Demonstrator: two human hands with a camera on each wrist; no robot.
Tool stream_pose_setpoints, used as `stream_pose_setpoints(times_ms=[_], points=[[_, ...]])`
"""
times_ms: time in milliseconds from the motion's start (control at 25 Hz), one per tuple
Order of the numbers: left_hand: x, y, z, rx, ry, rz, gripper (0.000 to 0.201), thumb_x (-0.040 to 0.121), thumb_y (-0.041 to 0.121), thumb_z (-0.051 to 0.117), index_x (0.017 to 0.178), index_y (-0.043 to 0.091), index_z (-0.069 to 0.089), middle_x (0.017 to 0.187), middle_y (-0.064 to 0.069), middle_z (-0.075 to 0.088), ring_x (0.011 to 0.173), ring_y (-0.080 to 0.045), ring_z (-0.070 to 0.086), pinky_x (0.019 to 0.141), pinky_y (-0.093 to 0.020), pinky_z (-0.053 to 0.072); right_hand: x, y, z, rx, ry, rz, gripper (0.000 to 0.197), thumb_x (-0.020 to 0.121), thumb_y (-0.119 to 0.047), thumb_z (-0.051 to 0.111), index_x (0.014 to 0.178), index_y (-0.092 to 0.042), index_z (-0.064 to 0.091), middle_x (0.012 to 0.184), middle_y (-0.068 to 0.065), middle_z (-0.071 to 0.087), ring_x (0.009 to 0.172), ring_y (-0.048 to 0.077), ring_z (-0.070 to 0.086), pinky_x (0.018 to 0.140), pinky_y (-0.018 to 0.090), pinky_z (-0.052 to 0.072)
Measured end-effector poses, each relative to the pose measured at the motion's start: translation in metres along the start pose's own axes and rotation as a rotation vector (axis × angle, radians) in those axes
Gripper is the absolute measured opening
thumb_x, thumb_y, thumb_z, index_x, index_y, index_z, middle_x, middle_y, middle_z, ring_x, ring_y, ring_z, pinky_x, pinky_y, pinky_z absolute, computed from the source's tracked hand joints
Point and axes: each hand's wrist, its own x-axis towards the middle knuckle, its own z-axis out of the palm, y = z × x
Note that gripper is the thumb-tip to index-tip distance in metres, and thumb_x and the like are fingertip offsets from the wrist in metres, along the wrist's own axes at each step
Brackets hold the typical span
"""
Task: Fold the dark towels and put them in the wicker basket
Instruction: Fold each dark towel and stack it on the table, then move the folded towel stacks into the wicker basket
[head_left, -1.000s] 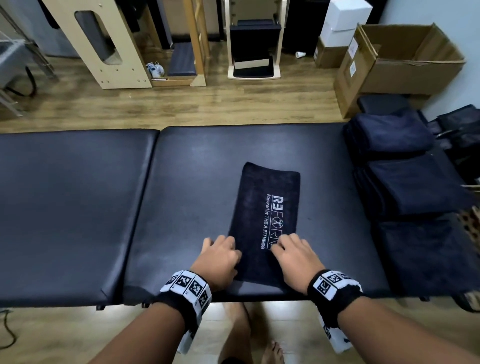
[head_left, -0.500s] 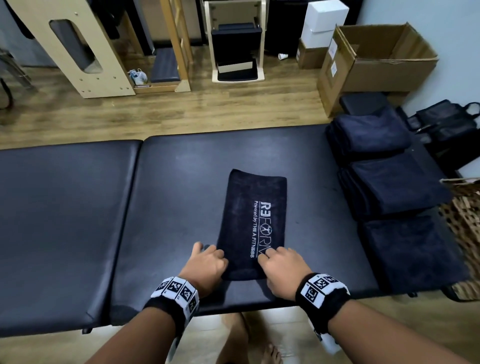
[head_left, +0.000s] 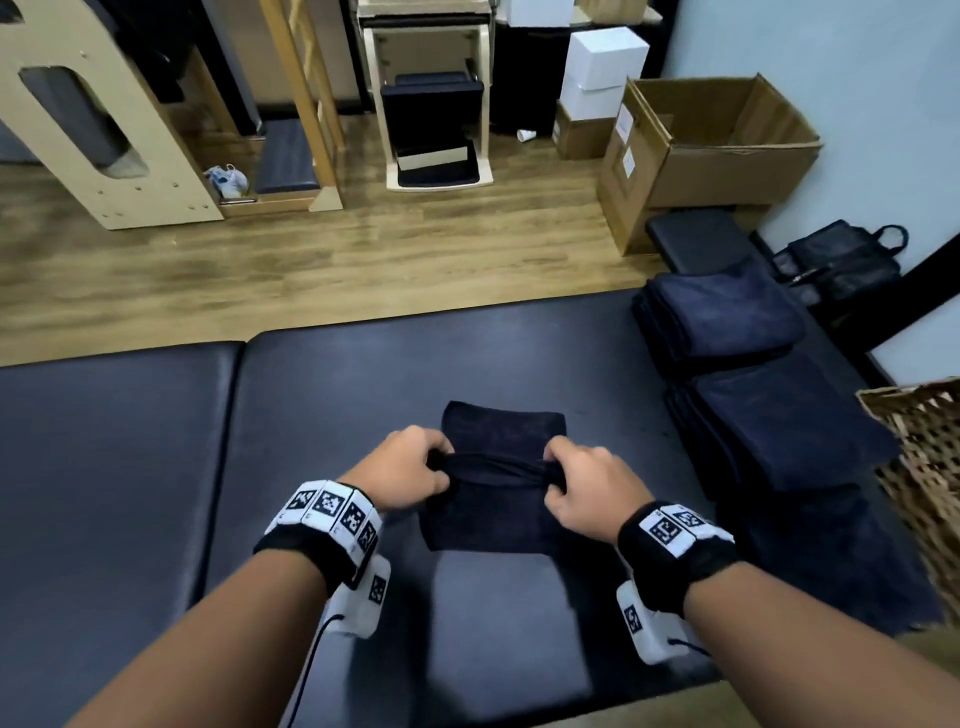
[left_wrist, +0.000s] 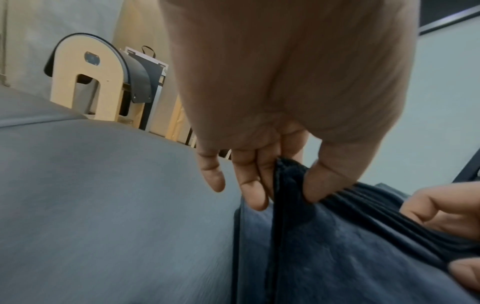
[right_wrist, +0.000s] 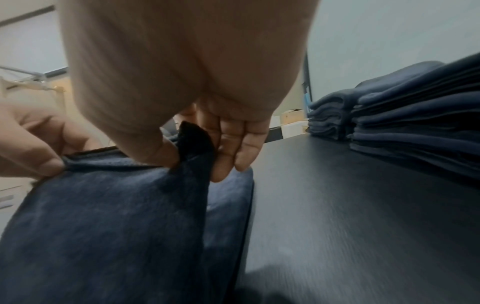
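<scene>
We see the left hand (head_left: 410, 470) and the right hand (head_left: 584, 486) each pinching a near corner of the dark towel (head_left: 493, 512) between thumb and fingers, lifting that edge above the black padded table (head_left: 332, 415). The towel's far part lies flat mid-table; folded towel stacks (head_left: 769, 415) sit to the right, beside the wicker basket (head_left: 924, 457).

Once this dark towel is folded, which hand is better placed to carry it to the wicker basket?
Probably the right hand: the woven wicker basket stands past the table's right end. Both it and the left hand pinch the dark folded towel.
</scene>
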Motion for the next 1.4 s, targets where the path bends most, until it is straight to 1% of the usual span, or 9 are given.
stream_pose_setpoints(times_ms=[160,240,360,560,800,960,1120,1200,1400], points=[[0.047,0.008,-0.015,-0.098,0.124,0.009,0.022,0.082,0.012,0.064,0.1,0.025,0.067,0.088,0.003,0.068,0.085,-0.016,0.063,0.076,-0.023,0.046,0.045,0.011,-0.015,0.138,0.082,0.12,0.03,0.082,-0.031,0.06,0.11,-0.031,0.05,0.097,0.006,0.069,0.093,0.033,0.065,0.081,0.039,0.055],[0.063,0.004,-0.013,-0.142,0.244,-0.026,0.024,0.085,0.014,0.064,0.108,0.022,0.065,0.09,0.001,0.067,0.091,-0.02,0.061,0.085,-0.027,0.048,0.064,0.015,-0.013,0.185,0.127,0.182,0.042,0.088,-0.03,0.064,0.128,-0.028,0.05,0.109,0.011,0.07,0.106,0.036,0.063,0.091,0.04,0.052],[0.074,-0.009,0.002,0.021,0.21,-0.111,0.046,0.087,0.028,0.068,0.127,0.013,0.05,0.119,-0.01,0.059,0.115,-0.032,0.054,0.098,-0.036,0.045,0.076,0.017,0.003,0.18,0.093,0.324,0.055,0.091,-0.038,0.067,0.135,-0.011,0.047,0.12,0.015,0.066,0.116,0.037,0.059,0.095,0.04,0.049],[0.075,-0.024,0.03,0.091,0.064,-0.322,0.053,0.09,0.061,0.052,0.096,0.008,0.056,0.115,-0.021,0.063,0.108,-0.042,0.059,0.089,-0.042,0.05,0.065,0.008,0.038,0.245,0.051,0.579,0.035,0.1,-0.039,0.051,0.11,-0.006,0.057,0.118,0.022,0.066,0.113,0.042,0.059,0.088,0.041,0.047],[0.085,-0.019,0.037,0.003,0.166,-0.311,0.051,0.092,0.058,0.051,0.102,0.008,0.059,0.112,-0.02,0.065,0.105,-0.042,0.06,0.089,-0.043,0.051,0.071,-0.007,0.036,0.276,0.04,0.728,0.066,0.082,-0.073,0.053,0.112,-0.015,0.062,0.119,0.011,0.067,0.112,0.035,0.063,0.081,0.036,0.047],[0.085,-0.022,0.035,-0.001,0.126,-0.313,0.05,0.081,0.056,0.068,0.101,0.011,0.059,0.11,-0.015,0.067,0.104,-0.038,0.062,0.086,-0.04,0.052,0.086,0.004,0.029,0.302,0.063,0.8,0.068,0.089,-0.071,0.041,0.116,-0.014,0.067,0.125,0.014,0.066,0.114,0.036,0.061,0.092,0.04,0.047],[0.087,-0.02,0.032,-0.026,0.144,-0.341,0.047,0.091,0.053,0.057,0.096,0.007,0.056,0.114,-0.02,0.064,0.107,-0.041,0.06,0.086,-0.039,0.048,0.089,0.01,0.028,0.396,0.085,0.902,0.074,0.097,-0.064,0.028,0.13,-0.006,0.061,0.135,0.019,0.06,0.125,0.038,0.055,0.103,0.041,0.042],[0.09,-0.023,0.032,-0.074,0.125,-0.341,0.045,0.09,0.052,0.058,0.094,0.008,0.056,0.112,-0.019,0.064,0.106,-0.04,0.06,0.086,-0.038,0.05,0.082,0.0,0.032,0.394,0.096,0.879,0.069,0.094,-0.065,0.038,0.123,-0.008,0.063,0.129,0.017,0.063,0.12,0.037,0.058,0.096,0.039,0.044],[0.085,-0.034,0.046,-0.212,0.072,-0.351,0.051,0.06,0.058,0.073,0.085,0.015,0.066,0.085,-0.006,0.07,0.088,-0.03,0.067,0.074,-0.041,0.06,0.059,-0.014,0.056,0.461,0.129,0.812,0.052,0.076,-0.055,0.071,0.106,-0.013,0.06,0.107,0.007,0.068,0.105,0.033,0.063,0.076,0.031,0.045]])
